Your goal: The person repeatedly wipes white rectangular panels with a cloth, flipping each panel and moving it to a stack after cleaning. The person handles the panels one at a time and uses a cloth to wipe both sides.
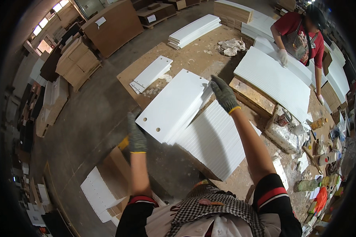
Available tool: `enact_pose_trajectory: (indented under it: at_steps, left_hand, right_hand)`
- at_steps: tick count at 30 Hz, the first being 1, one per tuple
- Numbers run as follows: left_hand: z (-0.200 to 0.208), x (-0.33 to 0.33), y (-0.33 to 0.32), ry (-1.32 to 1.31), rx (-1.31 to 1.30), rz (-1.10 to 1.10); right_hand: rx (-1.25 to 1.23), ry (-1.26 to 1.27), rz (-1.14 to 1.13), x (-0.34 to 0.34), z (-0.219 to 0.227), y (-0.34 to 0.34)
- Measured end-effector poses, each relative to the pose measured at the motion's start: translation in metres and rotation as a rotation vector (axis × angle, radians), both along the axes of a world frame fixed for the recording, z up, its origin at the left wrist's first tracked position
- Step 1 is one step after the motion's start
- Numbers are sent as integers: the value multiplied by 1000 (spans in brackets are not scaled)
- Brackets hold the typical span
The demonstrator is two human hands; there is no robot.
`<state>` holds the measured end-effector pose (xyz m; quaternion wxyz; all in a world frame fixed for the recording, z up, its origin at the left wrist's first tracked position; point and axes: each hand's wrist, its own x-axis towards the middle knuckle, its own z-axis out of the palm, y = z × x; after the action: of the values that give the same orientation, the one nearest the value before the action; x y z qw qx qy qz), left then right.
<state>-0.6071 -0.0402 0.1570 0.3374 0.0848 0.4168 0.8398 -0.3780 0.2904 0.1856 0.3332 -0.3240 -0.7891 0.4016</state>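
A white rectangular board (174, 104) with round holes near its ends lies on top of a stack of similar boards, in front of me. My left hand (137, 135), in a grey-green knit glove with a yellow cuff, is at the board's near left corner, fingers stretched out along the end. At the far right corner is my right hand (224, 94), gloved the same way, its fingers extended against the end of the stack. Neither hand's fingers visibly wrap round a board. Beside the stack, a fanned row of white panels (215, 140) runs under my right forearm.
A smaller white board pile (152, 74) lies on the brown worktable (190, 59), near crumpled white sheeting (231, 46). A co-worker (300, 35) in red leans over a wide row of white panels (271, 81). Bottles and tools clutter the right side; a cardboard box (116, 173) stands lower left.
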Motion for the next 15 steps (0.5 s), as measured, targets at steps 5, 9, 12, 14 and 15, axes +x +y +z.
enact_pose_trajectory:
  at_steps: [5,9,12,14,15]
  left_hand:
    - [67,-73,53,815,-474,-186]
    - [103,-72,155,933,-652,-693]
    - [112,-44,201,910,-843,-894]
    - [112,-33,222,772,-726,-919]
    - [109,-31,227,702,-668,-929]
  right_hand:
    - [-1097,528,-117,18,-39,-15]
    - [-864,334,117,-11,-66,-28]
    - [-1212,447,125,-47,-56,-31]
    - [-1489,651,-77,-65,-34,-28]
    - [-1499,644,-147,-72,-21,-28]
